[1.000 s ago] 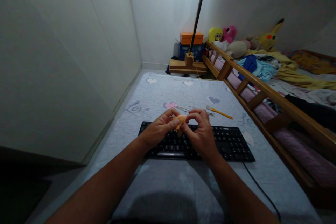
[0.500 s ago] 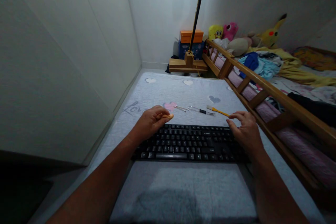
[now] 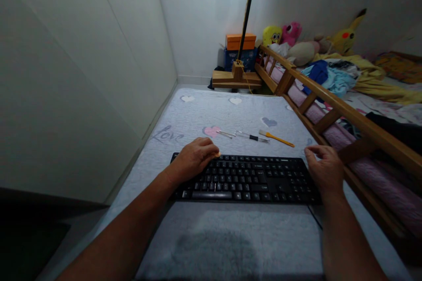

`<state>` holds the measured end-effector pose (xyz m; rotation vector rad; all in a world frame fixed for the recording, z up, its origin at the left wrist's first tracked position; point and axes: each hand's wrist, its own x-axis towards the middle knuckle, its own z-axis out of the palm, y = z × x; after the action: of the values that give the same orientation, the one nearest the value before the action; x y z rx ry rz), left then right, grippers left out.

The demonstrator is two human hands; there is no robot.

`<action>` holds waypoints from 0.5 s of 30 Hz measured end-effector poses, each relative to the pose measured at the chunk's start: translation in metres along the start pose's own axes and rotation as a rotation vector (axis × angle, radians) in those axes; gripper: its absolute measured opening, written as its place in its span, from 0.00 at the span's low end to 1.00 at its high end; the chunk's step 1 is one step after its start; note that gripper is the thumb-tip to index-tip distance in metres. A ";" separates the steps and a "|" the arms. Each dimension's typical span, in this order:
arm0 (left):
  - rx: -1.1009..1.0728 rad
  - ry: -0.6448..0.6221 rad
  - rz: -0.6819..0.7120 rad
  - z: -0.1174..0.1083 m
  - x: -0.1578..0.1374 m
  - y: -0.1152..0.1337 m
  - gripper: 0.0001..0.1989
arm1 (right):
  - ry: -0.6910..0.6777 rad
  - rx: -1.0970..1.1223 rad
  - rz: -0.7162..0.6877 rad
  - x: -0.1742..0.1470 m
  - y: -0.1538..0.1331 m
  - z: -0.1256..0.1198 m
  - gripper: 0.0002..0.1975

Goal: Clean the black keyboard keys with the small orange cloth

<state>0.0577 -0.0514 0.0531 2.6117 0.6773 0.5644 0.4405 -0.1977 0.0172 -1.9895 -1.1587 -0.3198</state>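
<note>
The black keyboard (image 3: 250, 180) lies flat across the cloth-covered surface. My left hand (image 3: 198, 156) is over its upper left part, fingers closed on a small pale-orange piece (image 3: 218, 154) whose kind I cannot make out. This piece is at the keyboard's top edge. At the right end, my right hand (image 3: 325, 169) is beside the keyboard, fingers loosely curved with a gap between thumb and forefinger and nothing visible in them. Behind the keyboard lie a yellow-handled brush (image 3: 277, 138), a thin metal tool with a black grip (image 3: 253, 138) and some thin cotton-swab-like sticks (image 3: 226, 134).
A wooden bed rail (image 3: 329, 112) runs along the right side, with clothes and plush toys beyond it. White cabinet doors (image 3: 82, 74) stand on the left. At the back are a wooden stand (image 3: 237, 80) and an orange box (image 3: 240, 41). A cable (image 3: 315, 217) leaves the keyboard's lower right.
My left hand has lowered slightly, bringing the small piece to the keyboard's top edge. My right hand has moved right, away from the brush handle and off the keyboard's top right corner.
</note>
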 end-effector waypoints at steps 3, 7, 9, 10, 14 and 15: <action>0.020 0.012 0.006 0.004 0.001 0.000 0.12 | 0.001 0.017 0.035 0.000 0.002 0.001 0.12; 0.048 0.024 0.031 0.010 0.002 -0.003 0.13 | -0.008 0.027 0.065 0.000 0.007 0.001 0.13; 0.072 0.022 0.046 0.012 0.003 -0.004 0.12 | 0.002 0.032 0.096 0.001 0.010 0.000 0.13; 0.082 0.016 0.052 0.013 0.003 -0.005 0.11 | 0.006 0.037 0.118 0.002 0.011 0.000 0.13; 0.087 0.005 0.071 0.016 0.002 -0.006 0.10 | -0.003 0.061 0.190 0.003 0.015 0.001 0.13; 0.087 0.007 0.074 0.017 0.002 -0.006 0.09 | -0.009 0.065 0.198 0.003 0.016 0.001 0.13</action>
<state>0.0649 -0.0496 0.0369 2.7268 0.6234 0.5776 0.4546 -0.1990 0.0101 -2.0304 -0.9558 -0.1696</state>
